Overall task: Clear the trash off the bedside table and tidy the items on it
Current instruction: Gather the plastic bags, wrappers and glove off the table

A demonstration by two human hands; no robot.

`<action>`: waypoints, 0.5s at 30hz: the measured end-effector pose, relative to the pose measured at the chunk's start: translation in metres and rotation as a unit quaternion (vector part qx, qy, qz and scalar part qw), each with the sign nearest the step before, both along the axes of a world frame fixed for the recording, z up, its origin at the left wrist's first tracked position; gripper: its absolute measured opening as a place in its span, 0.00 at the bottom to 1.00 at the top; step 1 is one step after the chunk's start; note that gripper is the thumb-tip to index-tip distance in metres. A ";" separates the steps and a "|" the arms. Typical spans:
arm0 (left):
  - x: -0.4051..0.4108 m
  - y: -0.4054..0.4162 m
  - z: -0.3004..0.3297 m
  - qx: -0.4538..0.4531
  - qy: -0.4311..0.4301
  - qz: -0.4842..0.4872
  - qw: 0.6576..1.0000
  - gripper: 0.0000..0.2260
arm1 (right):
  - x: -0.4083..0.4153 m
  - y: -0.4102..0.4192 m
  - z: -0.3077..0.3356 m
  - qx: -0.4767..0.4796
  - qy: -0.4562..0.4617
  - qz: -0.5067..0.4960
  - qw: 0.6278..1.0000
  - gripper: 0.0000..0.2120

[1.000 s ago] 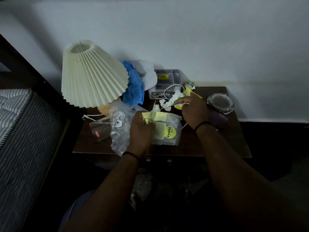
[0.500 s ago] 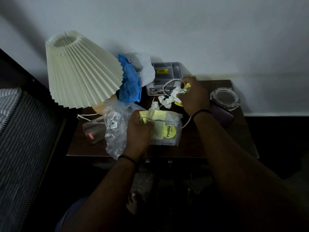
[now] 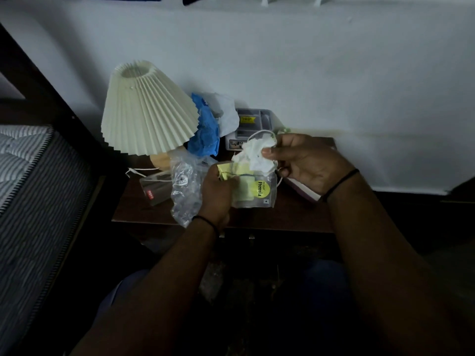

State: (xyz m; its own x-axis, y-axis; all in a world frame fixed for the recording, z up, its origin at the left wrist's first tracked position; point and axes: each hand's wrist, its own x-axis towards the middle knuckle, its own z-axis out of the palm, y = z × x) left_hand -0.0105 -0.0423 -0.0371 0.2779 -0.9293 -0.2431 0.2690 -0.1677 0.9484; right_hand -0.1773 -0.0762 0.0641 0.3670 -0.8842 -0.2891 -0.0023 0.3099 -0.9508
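Head view, trash in hand: crumpled white tissue wad (image 3: pixel 255 154), pinched between thumb and fingers of the right hand (image 3: pixel 305 163), lifted above the middle of the dark wooden bedside table (image 3: pixel 290 214).
Collecting bag: clear plastic pouch with a yellow round label (image 3: pixel 254 192), gripped at its near-left edge by the left hand (image 3: pixel 218 194); the wad hangs just above it. Yellow paper already shows inside.
Hands: both closed on their items, near each other, not touching.
Done, by judgement: part of the loose trash gathered.
Left to clear: crinkled clear plastic bag (image 3: pixel 186 188) just left of the left hand; blue crumpled wrapper (image 3: pixel 205 132) and white plastic (image 3: pixel 227 114) at the far side.
Left to tidy: grey compartment box (image 3: pixel 253 124), white cord (image 3: pixel 259 132), overturned clear tumbler (image 3: pixel 154 187), purple-edged book (image 3: pixel 300 186).
Fixture: cream pleated lamp shade (image 3: pixel 146 109), far left.
Progress: early to midway.
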 end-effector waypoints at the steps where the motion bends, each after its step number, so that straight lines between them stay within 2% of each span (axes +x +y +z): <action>1: 0.000 0.002 0.002 -0.005 0.012 0.000 1.000 0.13 | 0.001 0.005 0.004 0.002 -0.015 0.019 1.000 0.11; 5: 0.003 0.004 0.007 -0.005 0.033 -0.040 0.999 0.24 | 0.002 0.013 0.014 0.001 -0.011 0.047 0.999 0.16; 7: 0.005 0.003 0.006 0.006 0.074 -0.063 0.995 0.29 | 0.003 0.012 0.012 0.000 0.023 0.024 0.999 0.13; 8: 0.005 0.004 0.011 0.009 0.098 -0.062 0.993 0.28 | 0.005 0.011 0.010 -0.002 0.050 0.011 0.999 0.11; 10: 0.004 0.004 0.013 0.018 0.114 -0.047 0.992 0.15 | 0.010 0.010 0.000 -0.015 0.119 -0.021 0.993 0.10; 12: 0.002 0.001 0.012 0.031 0.126 -0.058 0.990 0.12 | 0.018 0.007 -0.014 -0.069 0.197 -0.073 0.975 0.11; 15: -0.001 -0.002 0.014 0.056 0.181 -0.086 0.978 0.12 | 0.029 0.007 -0.034 -0.238 0.340 -0.120 0.902 0.06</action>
